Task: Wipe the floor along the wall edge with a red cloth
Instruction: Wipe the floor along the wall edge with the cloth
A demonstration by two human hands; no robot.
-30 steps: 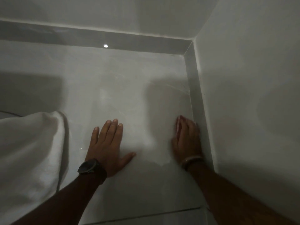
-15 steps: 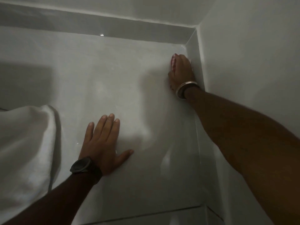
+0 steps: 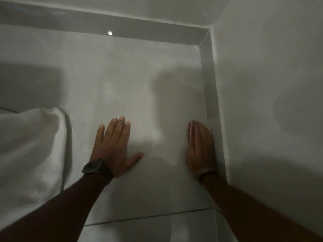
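My right hand (image 3: 201, 147) lies flat on the pale tiled floor (image 3: 148, 81), pressed against the skirting (image 3: 212, 110) of the right wall. Under its fingers is the red cloth (image 3: 191, 135); only a thin red strip shows at the hand's left edge. A bracelet circles that wrist. My left hand (image 3: 113, 145), with a dark watch on its wrist, rests palm down on the floor with fingers spread, holding nothing, about a hand's width left of the right one.
White fabric (image 3: 29, 151) hangs or lies bunched at the left, close to my left arm. The back wall's skirting (image 3: 104, 23) meets the right wall (image 3: 271, 84) at a corner at the top right. A tile joint (image 3: 148, 217) crosses the floor near me.
My right hand with the cloth has slid back along the right skirting from near the far corner toward me. The left hand stays planted in the same spot.
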